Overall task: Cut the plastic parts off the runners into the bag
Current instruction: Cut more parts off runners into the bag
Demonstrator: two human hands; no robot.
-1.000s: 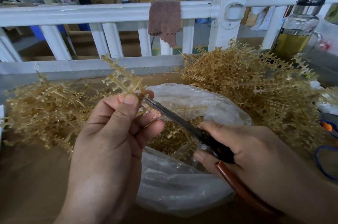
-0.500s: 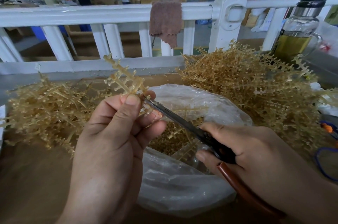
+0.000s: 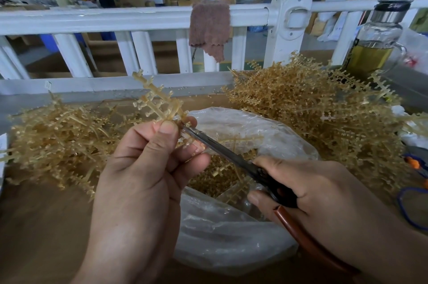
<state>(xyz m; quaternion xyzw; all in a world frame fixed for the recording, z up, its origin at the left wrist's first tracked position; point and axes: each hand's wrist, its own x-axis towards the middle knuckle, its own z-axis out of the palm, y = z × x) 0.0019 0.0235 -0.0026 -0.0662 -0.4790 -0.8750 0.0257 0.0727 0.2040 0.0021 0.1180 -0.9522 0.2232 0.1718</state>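
Runner [image 3: 157, 100] is pinched in the grip of the left hand [image 3: 139, 179], above the bag [image 3: 231, 237]. The right hand [image 3: 324, 191] grips the scissors [image 3: 222, 147] over the bag, tips at the runner's stem, blades apparently almost closed. The tips lie beside the left fingers [image 3: 192, 156] and could nick them. Snipped parts may fly past the bag.

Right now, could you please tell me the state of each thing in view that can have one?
left hand, pinches the runner.
right hand, grips the scissors.
runner, held up, small parts attached.
scissors, tip at the runner, beside the left hand.
bag, open, cut parts inside.
bottle, lidded, partly full of yellowish liquid.
cloth, draped over the rail.
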